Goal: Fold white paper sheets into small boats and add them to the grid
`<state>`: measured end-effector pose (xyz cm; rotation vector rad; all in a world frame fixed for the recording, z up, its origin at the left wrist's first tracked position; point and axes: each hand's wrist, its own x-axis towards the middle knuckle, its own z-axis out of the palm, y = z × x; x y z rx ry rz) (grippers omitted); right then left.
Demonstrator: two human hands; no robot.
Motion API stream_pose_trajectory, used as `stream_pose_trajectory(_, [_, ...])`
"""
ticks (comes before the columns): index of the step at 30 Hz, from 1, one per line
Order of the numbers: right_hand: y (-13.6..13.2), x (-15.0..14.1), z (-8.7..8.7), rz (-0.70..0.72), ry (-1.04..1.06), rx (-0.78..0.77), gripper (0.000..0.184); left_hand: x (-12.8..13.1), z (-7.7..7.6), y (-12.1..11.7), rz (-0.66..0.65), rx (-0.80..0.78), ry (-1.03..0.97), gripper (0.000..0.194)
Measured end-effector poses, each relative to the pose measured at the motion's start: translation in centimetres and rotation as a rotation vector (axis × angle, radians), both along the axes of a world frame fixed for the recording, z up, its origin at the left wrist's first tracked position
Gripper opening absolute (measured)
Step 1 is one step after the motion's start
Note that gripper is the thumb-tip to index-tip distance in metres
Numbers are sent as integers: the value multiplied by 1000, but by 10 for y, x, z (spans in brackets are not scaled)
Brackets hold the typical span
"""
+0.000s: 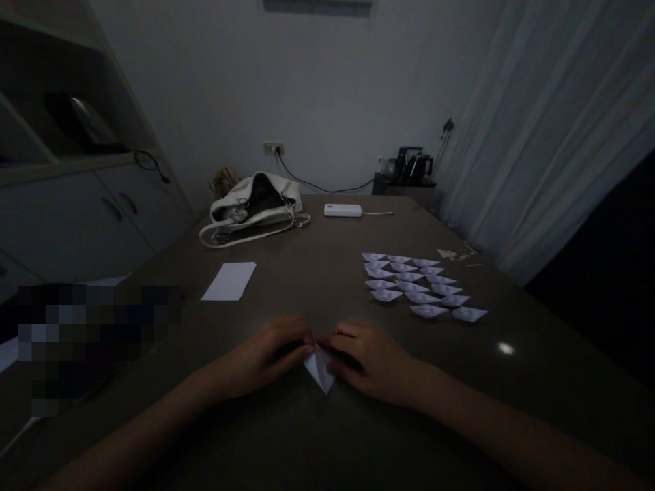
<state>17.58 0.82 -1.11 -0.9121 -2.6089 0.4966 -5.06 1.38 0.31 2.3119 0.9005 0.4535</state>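
A small piece of folded white paper (321,368) is held low over the near part of the table, one pointed corner toward me. My left hand (279,351) pinches its upper left edge between thumb and fingers. My right hand (366,361) is closed on its right side, the thumb lying on the paper. The fingers hide the paper's upper part. Several folded paper boats (419,298) stand in rows on the right. To the left lies a stack of white paper sheets (230,281).
A white handbag (256,204) rests at the back left of the brown table (307,273). Behind the boats is a white power bank (342,211) with a short cable. Paper scraps (453,254) lie near the right edge. A kettle (418,167) stands beyond the table. The left side is pixelated.
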Motion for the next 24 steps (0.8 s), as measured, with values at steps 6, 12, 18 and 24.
stream_pose_trajectory(6, [0,-1,3,-28,25,-45,25,-1,-1,1,144,-92,-97,27])
stream_pose_trajectory(12, [0,-1,3,-91,129,-115,18,1,-4,2,285,-321,-361,25])
stream_pose_trajectory(18, [3,-2,-1,-190,389,-532,28,2,3,1,259,-272,-491,24])
stream_pose_trajectory(24, [6,-7,-10,-154,586,-896,20,0,0,-3,154,-316,-361,26])
